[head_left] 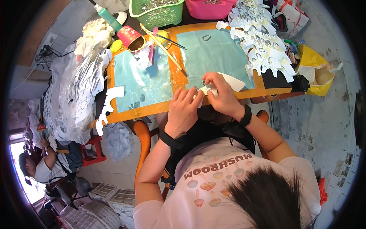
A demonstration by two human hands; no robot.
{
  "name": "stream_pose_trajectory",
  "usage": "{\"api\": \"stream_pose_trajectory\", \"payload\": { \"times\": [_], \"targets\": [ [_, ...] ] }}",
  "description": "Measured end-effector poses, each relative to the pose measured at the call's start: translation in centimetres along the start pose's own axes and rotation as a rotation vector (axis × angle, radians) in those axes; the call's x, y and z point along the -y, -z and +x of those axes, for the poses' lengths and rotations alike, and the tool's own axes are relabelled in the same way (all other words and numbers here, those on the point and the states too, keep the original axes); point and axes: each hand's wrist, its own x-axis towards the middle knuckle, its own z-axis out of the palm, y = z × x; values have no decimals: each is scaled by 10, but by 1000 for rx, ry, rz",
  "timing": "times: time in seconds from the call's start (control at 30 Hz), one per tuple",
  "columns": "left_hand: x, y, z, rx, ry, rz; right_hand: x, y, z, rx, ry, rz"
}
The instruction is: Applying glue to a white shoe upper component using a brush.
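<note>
Bare left hand [183, 110]: closed on the near-left end of a flat white piece [233, 81], fingers curled down, thumb tucked out of sight
Bare right hand [225, 100]: closed too, thumb and index finger pinching the same piece near its left part
White piece, how many and where: just one, held up at the near edge of an orange-brown wooden table [152, 110], over the right-hand mat's front edge
White piece, looks: smooth, stiff-ish like card, widening to a blunt right end, pale yellow tint near the fingertips, rest of the outline hidden by fingers
Mats: two, a shiny blue-green sheet on the left [152, 87], a similar one on the right [213, 57], left one smudgier
Loose metal on the right mat: one silvery oval ring [206, 37]
Baskets: two plastic ones, light green with holes [164, 19] and bright pink [211, 12], shiny metal bits in both
Tipped container: one red patterned round can [129, 37], crumpled white tissue [144, 57] by its mouth
Yellow lids: two, round, one left of the can [116, 46], one right [162, 36]
White cut-outs: big overlapping heaps left [85, 86] and right [267, 45], way too layered to count, silvery rings on the right heap
</note>
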Motion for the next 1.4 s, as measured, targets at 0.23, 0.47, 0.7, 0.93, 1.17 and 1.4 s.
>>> {"api": "stream_pose_trajectory", "payload": {
  "times": [0.23,0.47,0.7,0.93,1.17,1.4],
  "targets": [
    [-3,-5,-5,-13,-12,108,-3,0,-12,28,126,34],
    [6,-4,-9,-70,77,-165,-4,-2,-6,23,311,-208],
    [23,2,14,4,140,-231,-5,3,6,120,257,-145],
    [21,3,18,13,76,-95,-4,8,6,181,218,-190],
    [6,0,9,-145,229,-191,-7,4,3,114,334,-348],
    [17,2,17,24,94,-68,-14,3,-3,116,373,-425]
  ]
}}
